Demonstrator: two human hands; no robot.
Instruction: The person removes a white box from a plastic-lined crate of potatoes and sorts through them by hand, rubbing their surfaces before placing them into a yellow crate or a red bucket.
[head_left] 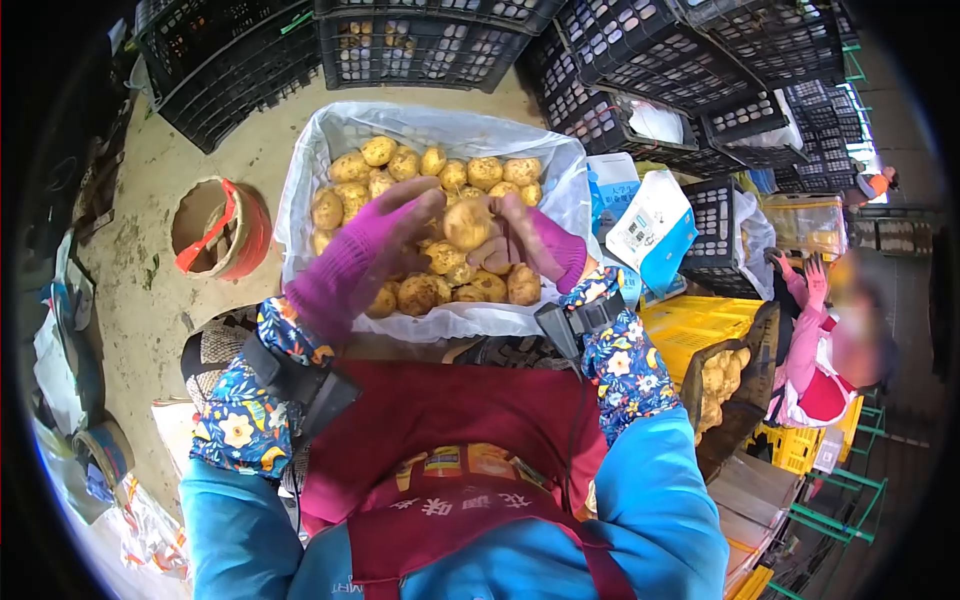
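Observation:
A round, light-brown potato (468, 223) is up over the crate, between my two hands. My right hand (522, 238), in a fingerless purple glove, has its fingers curled round the potato's near right side. On the other side my left hand (405, 222), gloved the same way, holds its fingers stretched out, with the fingertips close beside the potato. Below both hands, potatoes (420, 294) with patches of soil fill a crate lined with a white plastic sheet (330, 128). My hands hide the middle of the pile.
A red bucket (250, 240) stands on the concrete floor to the left. Black crates (425, 50) are stacked at the back and right. Blue-white packaging (655, 225) and a yellow crate (700, 325) lie at right. Beyond them is a person in pink sleeves (803, 345).

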